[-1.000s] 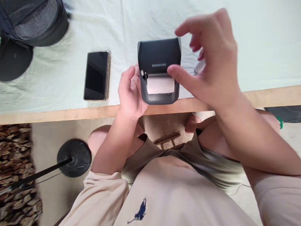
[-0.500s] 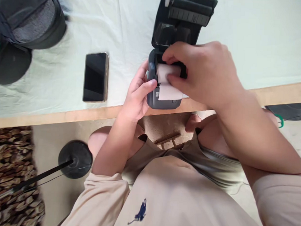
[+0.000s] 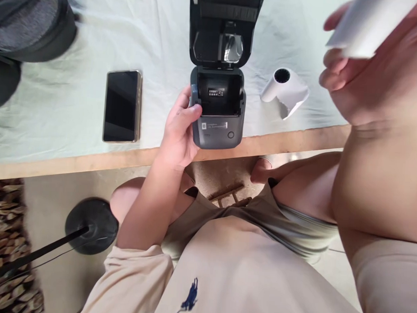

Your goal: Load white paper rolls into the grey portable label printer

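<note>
A small dark grey label printer (image 3: 217, 115) stands at the table's near edge with its lid (image 3: 224, 29) flipped open away from me. Its paper bay is empty. My left hand (image 3: 178, 130) grips the printer's left side, thumb on the bay's rim. My right hand (image 3: 369, 66) is raised close to the camera at the upper right, holding a white paper roll (image 3: 368, 23), blurred. A second white paper roll (image 3: 285, 90) lies on the cloth just right of the printer, with a loose torn end.
A black smartphone (image 3: 122, 106) lies face up left of the printer on the pale cloth (image 3: 60, 101) covering the wooden table (image 3: 74, 161). A dark bag (image 3: 28, 22) sits at the far left. A black round stand base (image 3: 91, 225) is on the floor by my knee.
The printer's lid went from shut to fully open. My right hand pulled the paper roll out of the bay and lifted it up to the right. A second roll is now visible.
</note>
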`<state>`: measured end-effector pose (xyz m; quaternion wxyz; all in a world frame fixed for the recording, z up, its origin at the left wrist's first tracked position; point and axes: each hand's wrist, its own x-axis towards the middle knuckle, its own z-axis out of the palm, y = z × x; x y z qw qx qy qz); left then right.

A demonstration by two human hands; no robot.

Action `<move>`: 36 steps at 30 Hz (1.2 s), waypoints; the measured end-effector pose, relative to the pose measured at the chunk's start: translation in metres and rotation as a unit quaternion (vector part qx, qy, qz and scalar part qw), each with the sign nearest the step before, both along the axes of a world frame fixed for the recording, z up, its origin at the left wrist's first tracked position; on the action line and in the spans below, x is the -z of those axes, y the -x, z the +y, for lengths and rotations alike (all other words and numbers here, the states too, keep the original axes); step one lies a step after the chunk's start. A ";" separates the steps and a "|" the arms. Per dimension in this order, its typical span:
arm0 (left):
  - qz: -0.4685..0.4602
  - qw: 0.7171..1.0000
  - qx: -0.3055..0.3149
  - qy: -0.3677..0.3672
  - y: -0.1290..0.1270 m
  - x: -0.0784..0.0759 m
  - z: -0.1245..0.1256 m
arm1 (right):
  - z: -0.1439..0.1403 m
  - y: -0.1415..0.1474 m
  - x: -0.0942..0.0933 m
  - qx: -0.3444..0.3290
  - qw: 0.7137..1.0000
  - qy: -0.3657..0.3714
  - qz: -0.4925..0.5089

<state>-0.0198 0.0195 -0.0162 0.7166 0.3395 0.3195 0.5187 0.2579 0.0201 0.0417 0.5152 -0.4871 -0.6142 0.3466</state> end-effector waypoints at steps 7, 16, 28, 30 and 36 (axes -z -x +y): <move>0.018 0.999 -0.011 0.033 -0.004 -0.007 0.002 | 0.008 -0.049 0.046 0.120 0.988 -0.072 -0.066; 0.033 0.998 -0.016 0.041 -0.006 -0.008 0.002 | 0.001 -0.064 0.066 0.190 0.946 -0.050 -0.258; 0.021 0.999 -0.005 0.028 -0.004 -0.003 0.002 | 0.003 0.025 0.066 0.162 0.911 0.039 -0.377; 0.015 1.000 0.002 0.025 -0.003 -0.001 0.001 | 0.006 0.020 0.064 0.140 0.937 -0.035 -0.318; 0.011 0.999 0.003 0.046 -0.003 0.005 0.003 | -0.008 0.051 0.022 0.057 0.969 -0.173 -0.168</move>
